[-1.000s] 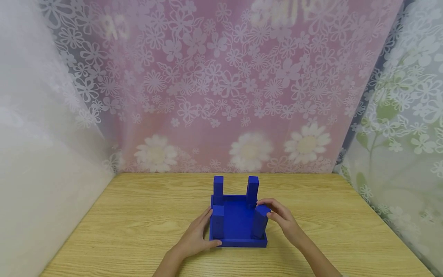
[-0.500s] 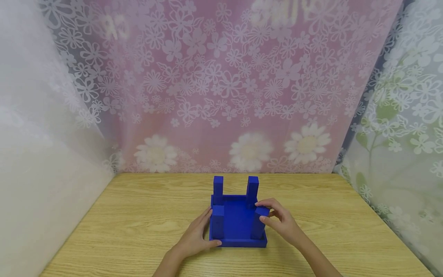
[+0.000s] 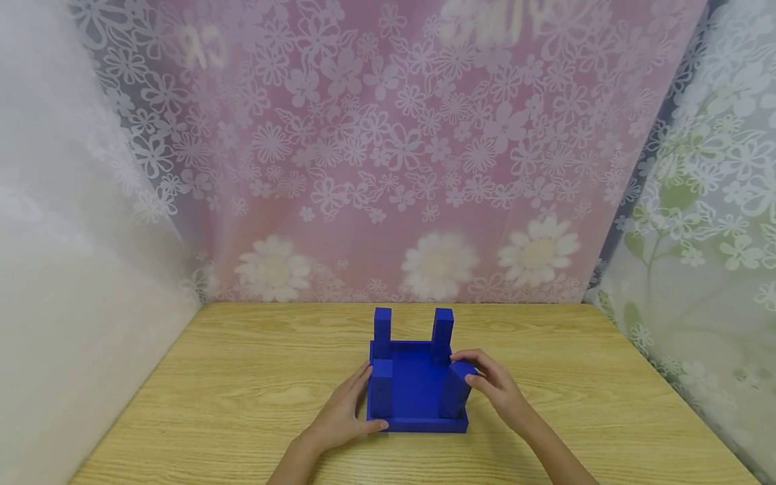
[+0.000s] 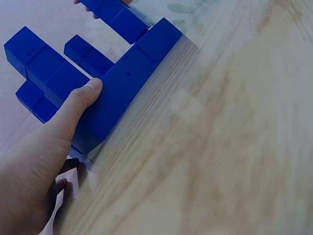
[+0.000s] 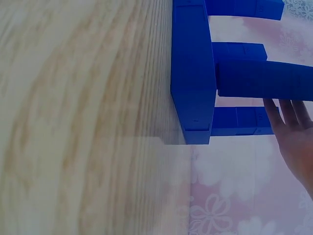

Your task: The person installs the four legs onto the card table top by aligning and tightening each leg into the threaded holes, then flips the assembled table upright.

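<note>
A blue square tray [image 3: 418, 391] with low walls lies on the table, a square blue post rising at each corner. My left hand [image 3: 341, 419] holds the tray's near left corner, thumb [image 4: 88, 93] on the front wall and fingers along the left side. With my right hand [image 3: 500, 392] I grip the upper part of the near right post [image 3: 455, 397]. That post leans to the right at its top, and its lower end sits inside the corner. The near left post [image 3: 382, 394], far left post [image 3: 382, 330] and far right post [image 3: 443, 330] stand upright.
The wood-grain table [image 3: 261, 377] spreads out on both sides of the tray. A pink flowered curtain [image 3: 388, 168] hangs behind it, a white sheet [image 3: 85, 269] at the left and a flowered sheet [image 3: 715, 269] at the right.
The near right post's top, with my right hand on it, shifted slightly left half a second ago and is now back to the right. My left hand and the tray stay put.
</note>
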### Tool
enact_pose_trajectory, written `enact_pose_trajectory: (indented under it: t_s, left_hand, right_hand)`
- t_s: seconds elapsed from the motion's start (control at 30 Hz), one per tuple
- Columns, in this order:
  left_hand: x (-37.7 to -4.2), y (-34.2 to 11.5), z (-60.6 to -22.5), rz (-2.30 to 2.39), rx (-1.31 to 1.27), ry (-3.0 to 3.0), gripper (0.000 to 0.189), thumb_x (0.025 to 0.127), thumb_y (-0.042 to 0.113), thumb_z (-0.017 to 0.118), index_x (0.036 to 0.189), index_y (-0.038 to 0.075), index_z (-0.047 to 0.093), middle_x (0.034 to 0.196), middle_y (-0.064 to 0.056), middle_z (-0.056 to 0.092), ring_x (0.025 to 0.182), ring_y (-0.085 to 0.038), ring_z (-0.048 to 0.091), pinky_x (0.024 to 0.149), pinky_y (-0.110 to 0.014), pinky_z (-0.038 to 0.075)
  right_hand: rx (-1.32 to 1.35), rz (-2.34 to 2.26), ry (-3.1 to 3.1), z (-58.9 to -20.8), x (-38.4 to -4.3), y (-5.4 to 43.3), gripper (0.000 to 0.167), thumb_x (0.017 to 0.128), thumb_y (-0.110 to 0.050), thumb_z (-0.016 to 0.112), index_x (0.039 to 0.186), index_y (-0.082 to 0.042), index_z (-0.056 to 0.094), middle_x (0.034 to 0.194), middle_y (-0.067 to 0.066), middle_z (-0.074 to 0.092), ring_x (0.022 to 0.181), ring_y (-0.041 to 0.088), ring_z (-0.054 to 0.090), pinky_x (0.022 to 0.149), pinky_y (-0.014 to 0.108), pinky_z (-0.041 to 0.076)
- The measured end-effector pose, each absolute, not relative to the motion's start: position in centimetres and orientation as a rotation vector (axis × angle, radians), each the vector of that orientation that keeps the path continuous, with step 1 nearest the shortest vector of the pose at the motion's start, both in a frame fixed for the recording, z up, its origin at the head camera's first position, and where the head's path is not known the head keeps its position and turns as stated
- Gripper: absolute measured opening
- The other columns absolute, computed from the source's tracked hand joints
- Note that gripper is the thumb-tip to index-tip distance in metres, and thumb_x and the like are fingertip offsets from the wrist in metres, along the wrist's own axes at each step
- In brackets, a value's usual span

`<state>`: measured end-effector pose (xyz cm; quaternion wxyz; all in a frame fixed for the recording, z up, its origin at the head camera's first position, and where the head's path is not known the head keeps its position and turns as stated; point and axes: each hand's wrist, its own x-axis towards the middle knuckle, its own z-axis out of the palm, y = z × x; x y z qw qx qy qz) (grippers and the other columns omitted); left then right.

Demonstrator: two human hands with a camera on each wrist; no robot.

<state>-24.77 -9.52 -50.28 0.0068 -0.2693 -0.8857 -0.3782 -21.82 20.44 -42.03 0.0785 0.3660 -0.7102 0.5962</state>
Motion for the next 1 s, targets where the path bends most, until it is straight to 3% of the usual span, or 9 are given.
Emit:
enact_pose_trajectory:
  t_s: [0.23,0.43,0.53,0.77,1.0]
  left_hand:
    - [-24.75,-9.55,-50.36,-1.181,-0.836,-2.775,0.105,0.070,0.066,0.064,0.147,0.010,0.020,0.151,-0.004,0.015,0.133,-0.033,0.018,0.100,-0.056,0.022]
    - [-24.80,-9.55,-50.43,-1.178,-0.833,-2.779,0.105,0.070,0.067,0.063,0.147,0.011,0.019,0.151,-0.004,0.015,0.133,-0.033,0.018,0.100,-0.056,0.022]
    - [-24.78,-9.54,-50.42,-1.180,-0.829,-2.779,0.105,0.070,0.067,0.063,0.148,0.012,0.019,0.151,-0.003,0.015,0.133,-0.033,0.018,0.100,-0.056,0.022]
    - [-24.76,-9.56,-50.42,-1.180,-0.829,-2.780,0.105,0.070,0.067,0.063,0.148,0.013,0.019,0.151,-0.003,0.015,0.133,-0.032,0.018,0.100,-0.057,0.022]
    - [-24.79,-9.56,-50.39,-1.179,-0.837,-2.768,0.104,0.070,0.066,0.064,0.147,0.011,0.019,0.151,-0.005,0.015,0.133,-0.034,0.019,0.100,-0.057,0.022]
  right_hand:
    - [0.931,1.667,-2.236,-42.18,-21.61,20.28,0.029,0.092,0.005,0.049,0.121,0.003,0.051,0.118,0.022,0.049,0.106,0.013,0.046,0.083,0.025,0.044]
    - [0.917,1.567,-2.269,-42.20,-21.70,20.15,0.029,0.090,0.004,0.053,0.120,0.001,0.055,0.116,0.013,0.052,0.102,0.014,0.048,0.077,0.030,0.046]
    - [0.957,1.539,-2.259,-42.11,-21.68,20.13,0.027,0.092,0.004,0.050,0.118,0.001,0.057,0.115,0.011,0.052,0.105,0.014,0.049,0.078,0.028,0.045]
    - [1.164,1.723,-2.146,-41.77,-21.78,20.31,0.034,0.095,0.011,0.029,0.122,0.010,0.049,0.120,0.027,0.049,0.118,0.019,0.045,0.095,0.022,0.035]
    - [1.093,1.744,-2.156,-41.81,-21.73,20.25,0.029,0.094,0.010,0.036,0.121,0.012,0.046,0.117,0.022,0.051,0.115,0.012,0.045,0.088,0.022,0.040]
